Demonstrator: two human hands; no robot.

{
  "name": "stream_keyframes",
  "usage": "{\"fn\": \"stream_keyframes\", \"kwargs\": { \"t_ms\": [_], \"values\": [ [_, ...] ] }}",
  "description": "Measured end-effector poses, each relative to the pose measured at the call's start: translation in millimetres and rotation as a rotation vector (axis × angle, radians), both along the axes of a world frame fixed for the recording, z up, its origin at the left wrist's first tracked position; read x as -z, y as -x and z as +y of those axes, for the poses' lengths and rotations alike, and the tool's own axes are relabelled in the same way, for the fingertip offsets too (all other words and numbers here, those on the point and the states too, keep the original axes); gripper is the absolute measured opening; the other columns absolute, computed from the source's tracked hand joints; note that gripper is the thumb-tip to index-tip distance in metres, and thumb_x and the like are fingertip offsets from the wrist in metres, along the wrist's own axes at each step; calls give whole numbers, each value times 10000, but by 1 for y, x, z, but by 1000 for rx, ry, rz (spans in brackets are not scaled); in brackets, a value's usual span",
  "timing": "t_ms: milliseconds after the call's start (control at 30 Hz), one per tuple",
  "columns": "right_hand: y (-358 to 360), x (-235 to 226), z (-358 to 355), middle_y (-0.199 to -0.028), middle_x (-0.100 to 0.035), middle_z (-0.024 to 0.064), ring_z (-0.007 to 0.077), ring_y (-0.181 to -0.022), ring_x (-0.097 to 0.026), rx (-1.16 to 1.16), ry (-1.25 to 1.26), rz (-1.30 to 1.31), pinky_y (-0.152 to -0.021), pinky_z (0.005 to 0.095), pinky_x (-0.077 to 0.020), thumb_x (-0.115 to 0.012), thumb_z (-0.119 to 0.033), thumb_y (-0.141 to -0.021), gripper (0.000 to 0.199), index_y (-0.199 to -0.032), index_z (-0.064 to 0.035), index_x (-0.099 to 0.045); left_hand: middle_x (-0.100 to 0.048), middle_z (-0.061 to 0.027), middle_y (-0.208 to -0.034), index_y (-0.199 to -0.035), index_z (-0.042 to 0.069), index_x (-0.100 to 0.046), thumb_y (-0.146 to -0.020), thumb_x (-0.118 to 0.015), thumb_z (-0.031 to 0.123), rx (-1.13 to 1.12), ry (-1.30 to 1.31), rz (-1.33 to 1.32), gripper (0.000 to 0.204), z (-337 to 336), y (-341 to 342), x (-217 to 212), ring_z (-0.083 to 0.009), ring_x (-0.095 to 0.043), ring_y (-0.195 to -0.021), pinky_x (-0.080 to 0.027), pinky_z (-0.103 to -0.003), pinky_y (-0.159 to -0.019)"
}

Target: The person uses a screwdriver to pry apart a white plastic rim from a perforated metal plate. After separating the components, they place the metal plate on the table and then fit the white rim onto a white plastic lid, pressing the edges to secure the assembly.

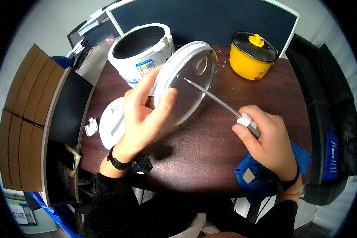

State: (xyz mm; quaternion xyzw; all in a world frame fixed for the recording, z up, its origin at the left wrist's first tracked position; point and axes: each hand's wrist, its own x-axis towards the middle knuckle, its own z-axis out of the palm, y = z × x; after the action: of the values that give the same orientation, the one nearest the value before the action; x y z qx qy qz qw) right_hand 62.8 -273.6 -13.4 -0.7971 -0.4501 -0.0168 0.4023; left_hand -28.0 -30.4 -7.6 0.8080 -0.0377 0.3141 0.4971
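Observation:
In my left hand (142, 113) is a round white-rimmed lid (186, 101), tilted up on edge, the thumb and fingers gripping its left rim. The disc inside the rim looks see-through or shiny, with a round opening near its top. My right hand (267, 141) is wrapped around the grey-and-white handle of a screwdriver (222, 104). Its long shaft points up and left, the tip close to small dark spots at the lid's inner rim; contact cannot be made out. Behind my left hand lies a rounded white cover (110, 125), partly hidden.
Behind the lid stands a white rice cooker body (125, 71), uncovered. A yellow pot (248, 61) with a dark lid sits back right, with several small screws (225, 63) beside it. A small white plastic part (91, 127) lies left; blue cloth (246, 164) lies under my right wrist.

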Motion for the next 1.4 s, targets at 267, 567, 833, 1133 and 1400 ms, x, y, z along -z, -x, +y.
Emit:
{"fn": "stream_keyframes", "kwargs": {
  "t_ms": [267,567,833,1133,1400],
  "values": [
    [0,2,0,-771,-640,133,341,-643,-640,61,50,-181,-554,413,-486,-727,-279,-837,301,-991,-53,-602,-686,-152,-1057,-1276,-71,-535,-906,-642,118,9,-61,0,429,1,0,1,-162,-641,-973,-485,-280,-868],
    [4,-4,0,-790,-653,147,262,-667,-675,111,79,-254,-585,317,-507,-766,-139,-792,256,-959,-3,-628,-692,-160,-1053,-1253,-58,-556,-901,-647,121,-17,-166,-20,405,3,-1,0,-176,-657,-962,-502,-295,-847],
    [5,-8,-2,-804,-658,144,248,-675,-674,119,87,-280,-582,302,-503,-775,-135,-778,258,-956,-10,-636,-696,-164,-1031,-1248,-35,-566,-889,-643,127,-12,-223,-23,401,4,-1,-1,-204,-679,-936,-517,-302,-811],
    [4,-6,-2,-775,-609,123,315,-646,-640,111,46,-302,-541,380,-488,-782,-211,-767,310,-957,-47,-600,-700,-161,-1024,-1252,-26,-568,-887,-632,134,-15,-219,-21,404,4,-1,1,-211,-688,-914,-522,-309,-792],
    [4,-11,-6,-790,-629,135,300,-669,-653,110,131,-279,-560,355,-489,-753,-198,-800,283,-977,-32,-605,-697,-174,-984,-1243,-39,-568,-868,-648,112,1,-256,-21,412,4,-2,0,-224,-696,-879,-527,-306,-758]
  ]
}}
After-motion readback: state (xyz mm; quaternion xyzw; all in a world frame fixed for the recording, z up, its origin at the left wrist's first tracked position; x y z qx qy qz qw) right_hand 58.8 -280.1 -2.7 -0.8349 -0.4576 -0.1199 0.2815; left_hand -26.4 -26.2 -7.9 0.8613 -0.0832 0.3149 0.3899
